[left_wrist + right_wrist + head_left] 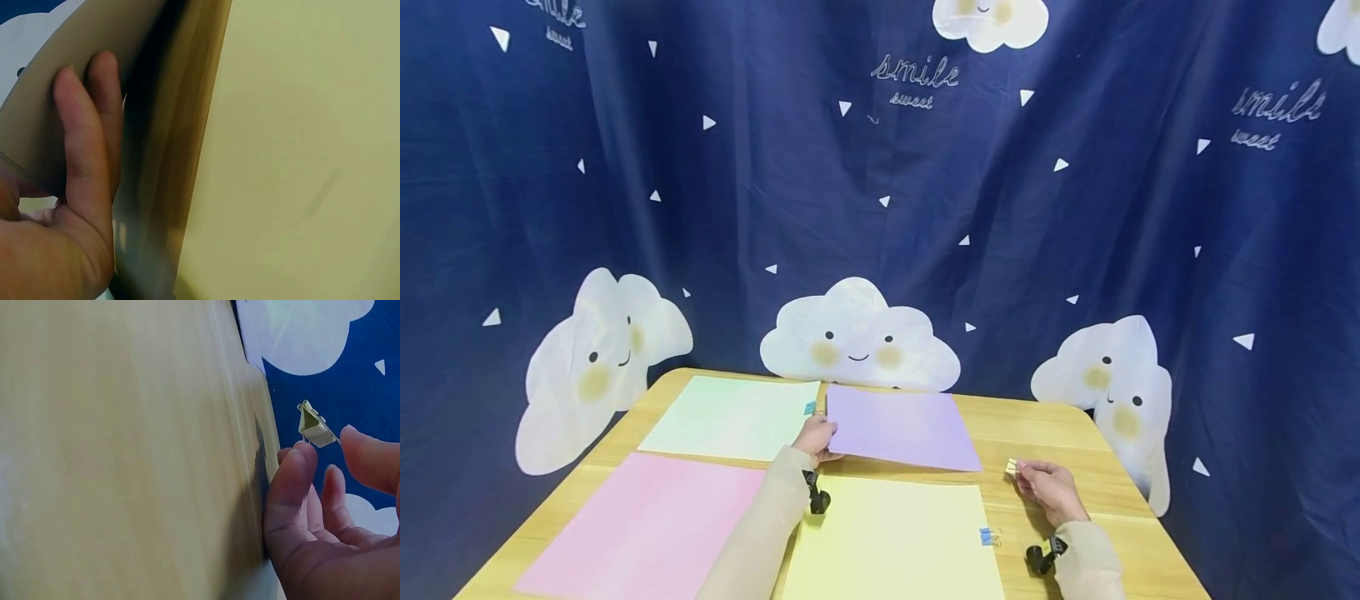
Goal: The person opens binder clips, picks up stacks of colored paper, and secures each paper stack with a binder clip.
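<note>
My left hand [816, 438] pinches the left edge of a purple paper sheet [901, 429], with fingers underneath it. In the left wrist view the sheet's shaded underside [37, 119] curves up over two extended fingers [84, 144], lifted off the tabletop. To the right of that sheet, my right hand [1052, 492] pinches a small pale-yellow binder clip [317, 432] by its wire handles between thumb and fingers, above the table. The clip's mouth looks closed. A yellow sheet [895, 542] lies just in front of the purple one.
Left of the purple sheet lies a mint-green sheet [722, 415], with a blue binder clip [809, 407] on its right edge. A pink sheet [640, 525] is at front left. Another blue binder clip [986, 537] grips the yellow sheet's right edge. A dark-blue curtain [820, 183] hangs behind the wooden table [1037, 425].
</note>
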The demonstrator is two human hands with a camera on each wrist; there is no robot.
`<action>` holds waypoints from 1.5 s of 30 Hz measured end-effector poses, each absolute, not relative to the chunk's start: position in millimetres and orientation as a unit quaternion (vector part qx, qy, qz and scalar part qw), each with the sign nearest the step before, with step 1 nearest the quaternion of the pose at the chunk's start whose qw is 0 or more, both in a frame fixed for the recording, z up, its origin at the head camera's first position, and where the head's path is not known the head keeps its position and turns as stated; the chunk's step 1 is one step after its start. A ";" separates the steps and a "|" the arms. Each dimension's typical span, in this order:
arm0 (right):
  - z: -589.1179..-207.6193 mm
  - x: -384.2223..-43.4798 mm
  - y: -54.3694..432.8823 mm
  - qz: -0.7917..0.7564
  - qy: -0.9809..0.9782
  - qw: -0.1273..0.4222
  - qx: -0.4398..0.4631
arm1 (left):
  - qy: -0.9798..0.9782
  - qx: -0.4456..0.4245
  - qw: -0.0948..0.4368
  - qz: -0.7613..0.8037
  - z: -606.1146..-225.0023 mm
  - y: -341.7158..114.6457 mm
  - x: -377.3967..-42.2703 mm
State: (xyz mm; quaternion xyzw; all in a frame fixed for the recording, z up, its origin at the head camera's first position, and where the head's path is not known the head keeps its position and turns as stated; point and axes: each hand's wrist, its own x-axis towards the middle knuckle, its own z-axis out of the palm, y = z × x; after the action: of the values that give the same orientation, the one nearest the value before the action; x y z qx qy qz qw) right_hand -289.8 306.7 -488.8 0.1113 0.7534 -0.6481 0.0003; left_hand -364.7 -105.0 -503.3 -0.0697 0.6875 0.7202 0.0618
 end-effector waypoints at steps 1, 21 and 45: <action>-489.0 -290.0 306.7 -0.648 0.753 -0.001 0.111 | 0.685 -0.070 0.059 0.723 -502.6 -104.8 -364.2; -490.4 -292.7 307.2 -0.653 0.749 0.004 0.111 | 0.669 -0.079 0.030 0.738 -498.3 -106.7 -360.9; -489.2 -294.8 311.4 -0.669 0.735 0.013 0.110 | 0.646 -0.059 0.024 0.761 -499.7 -110.2 -353.7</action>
State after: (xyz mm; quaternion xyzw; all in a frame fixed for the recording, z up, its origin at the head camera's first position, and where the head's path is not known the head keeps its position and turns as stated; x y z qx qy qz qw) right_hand -294.8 311.4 -489.2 0.1104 0.7351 -0.6687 0.0133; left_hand -353.7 -110.2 -499.7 -0.0588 0.6460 0.7607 0.0239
